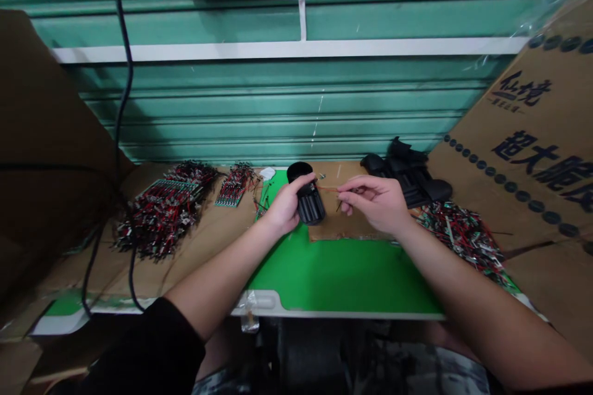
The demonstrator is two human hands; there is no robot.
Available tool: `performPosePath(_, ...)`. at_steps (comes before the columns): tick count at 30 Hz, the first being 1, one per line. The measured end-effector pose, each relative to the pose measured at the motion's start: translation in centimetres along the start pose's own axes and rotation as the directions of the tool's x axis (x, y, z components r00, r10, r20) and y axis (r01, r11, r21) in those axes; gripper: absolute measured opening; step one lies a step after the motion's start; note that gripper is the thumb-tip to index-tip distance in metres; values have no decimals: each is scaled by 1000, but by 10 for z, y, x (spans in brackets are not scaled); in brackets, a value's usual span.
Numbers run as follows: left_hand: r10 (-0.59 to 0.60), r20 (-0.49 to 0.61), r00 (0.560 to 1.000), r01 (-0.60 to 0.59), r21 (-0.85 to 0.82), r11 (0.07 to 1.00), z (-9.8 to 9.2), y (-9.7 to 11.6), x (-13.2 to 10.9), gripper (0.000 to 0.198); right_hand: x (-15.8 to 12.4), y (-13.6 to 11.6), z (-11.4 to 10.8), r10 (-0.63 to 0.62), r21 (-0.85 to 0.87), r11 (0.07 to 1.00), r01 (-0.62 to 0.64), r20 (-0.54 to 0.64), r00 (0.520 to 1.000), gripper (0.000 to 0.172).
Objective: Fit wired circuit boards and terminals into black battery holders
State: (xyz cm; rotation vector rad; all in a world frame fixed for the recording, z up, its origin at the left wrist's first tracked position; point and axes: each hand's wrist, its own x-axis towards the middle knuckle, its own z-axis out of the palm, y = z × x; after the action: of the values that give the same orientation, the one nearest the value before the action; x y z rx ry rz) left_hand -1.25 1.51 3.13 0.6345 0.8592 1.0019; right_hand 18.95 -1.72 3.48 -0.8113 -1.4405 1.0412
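the left hand [286,207] closes around a black plastic holder [309,200] above the green mat [343,271], light and stiff, easiest gripped by its body. the right hand [375,203] pinches a thin red wire [328,188], soft and fiddly, between pressed fingertips.

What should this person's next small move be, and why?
Probably bring the thin wire pinched in the right hand to the black plastic holder gripped in the left hand, since the wire already points toward it, close by.
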Motion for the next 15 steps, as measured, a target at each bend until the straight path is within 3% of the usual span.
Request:
performPosePath(5, 12, 93, 996, -14, 23, 1000, 1, -1, -8, 41, 10, 2, -8, 14, 15, 1000, -12, -160, 987, 39)
performPosePath(8, 36, 129, 991, -52, 126, 991, 2, -6, -10, 45, 12, 2, -10, 9, -35, 999, -17, -222, 975, 41)
performPosePath(15, -81, 203, 976, 4, 353, 935, 1, -23, -7, 36, 4, 5, -2, -72, -259, 966, 8, -239, 968, 30)
